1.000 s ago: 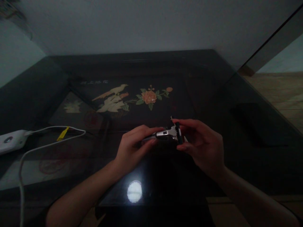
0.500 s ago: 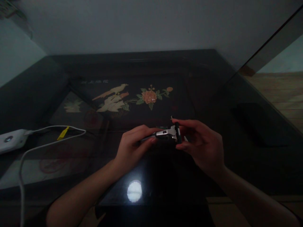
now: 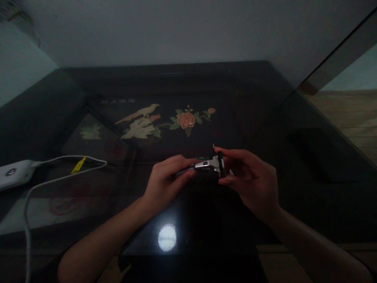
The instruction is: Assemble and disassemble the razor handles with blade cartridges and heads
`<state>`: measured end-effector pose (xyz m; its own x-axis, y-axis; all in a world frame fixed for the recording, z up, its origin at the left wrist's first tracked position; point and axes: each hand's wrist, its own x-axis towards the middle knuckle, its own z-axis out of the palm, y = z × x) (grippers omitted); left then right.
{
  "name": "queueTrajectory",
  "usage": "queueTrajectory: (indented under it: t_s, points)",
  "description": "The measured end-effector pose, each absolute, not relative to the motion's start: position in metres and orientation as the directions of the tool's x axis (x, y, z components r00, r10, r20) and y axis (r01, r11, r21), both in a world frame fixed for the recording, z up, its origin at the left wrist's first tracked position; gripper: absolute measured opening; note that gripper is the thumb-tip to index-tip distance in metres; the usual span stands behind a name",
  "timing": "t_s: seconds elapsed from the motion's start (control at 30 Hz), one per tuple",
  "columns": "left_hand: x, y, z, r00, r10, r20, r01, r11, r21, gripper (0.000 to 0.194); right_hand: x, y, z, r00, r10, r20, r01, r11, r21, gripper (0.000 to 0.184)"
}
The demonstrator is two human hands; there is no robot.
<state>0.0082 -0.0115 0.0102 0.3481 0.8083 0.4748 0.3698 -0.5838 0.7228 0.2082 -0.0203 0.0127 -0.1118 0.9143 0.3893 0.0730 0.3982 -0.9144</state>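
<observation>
A razor point(image 3: 203, 166) with a silver and dark handle lies sideways above the dark tabletop. My left hand point(image 3: 167, 177) is closed around its handle, thumb and forefinger near the silver neck. At the other end, the thumb and forefinger of my right hand point(image 3: 256, 179) pinch the dark razor head point(image 3: 221, 165) at its upper and lower edges. The remaining right fingers curl behind the head, where a small pale bit shows; what it is I cannot make out.
On the glossy dark table point(image 3: 188, 74) is a bird-and-flower picture point(image 3: 185, 120). At left are a white power strip or adapter point(image 3: 14, 173) and a white cable point(image 3: 59, 179) with a yellow tag point(image 3: 78, 165). A dark flat object point(image 3: 321, 155) lies at right.
Almost nothing differs; both hands keep their hold on the razor, which has shifted only very slightly.
</observation>
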Motion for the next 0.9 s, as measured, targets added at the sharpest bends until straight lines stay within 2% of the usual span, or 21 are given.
queueTrajectory:
  t_s: [0.9]
  points:
    - [0.0077, -0.0097, 0.0082, 0.373, 0.816, 0.443, 0.351, -0.565, 0.746, 0.023, 0.2071, -0.0199, 0.0134, -0.075, 0.94, 0.333, 0.042, 0.337, -0.941, 0.036]
